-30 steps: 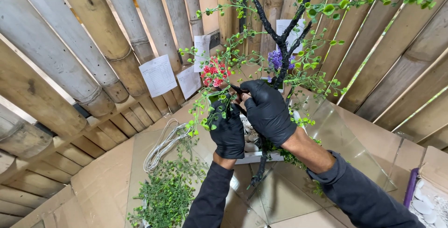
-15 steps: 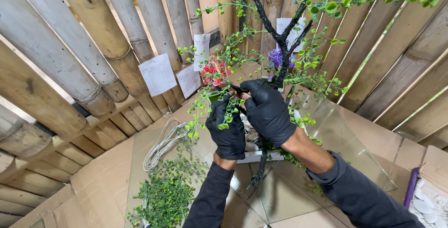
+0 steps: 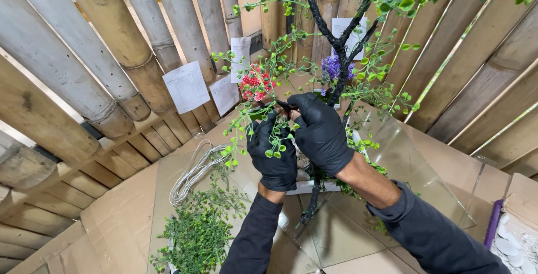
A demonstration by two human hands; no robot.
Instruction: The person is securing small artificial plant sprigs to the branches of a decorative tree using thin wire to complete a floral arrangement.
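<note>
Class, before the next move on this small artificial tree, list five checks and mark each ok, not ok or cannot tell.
1. Left hand on the green sprig: ok.
2. Right hand at the same spot, fingertips meeting the left's: ok.
3. Sprig actually fixed to the black trunk: cannot tell, gloves hide the joint.
4. Spare sprigs within reach on the cardboard: ok.
5. Wire coil nearby: ok.

- The tree stands on the glass sheet, in front of the bamboo wall.
- A wire coil lies left of the tree, with loose sprigs nearer the camera.
- Paper sheets hang on the wall behind.
</note>
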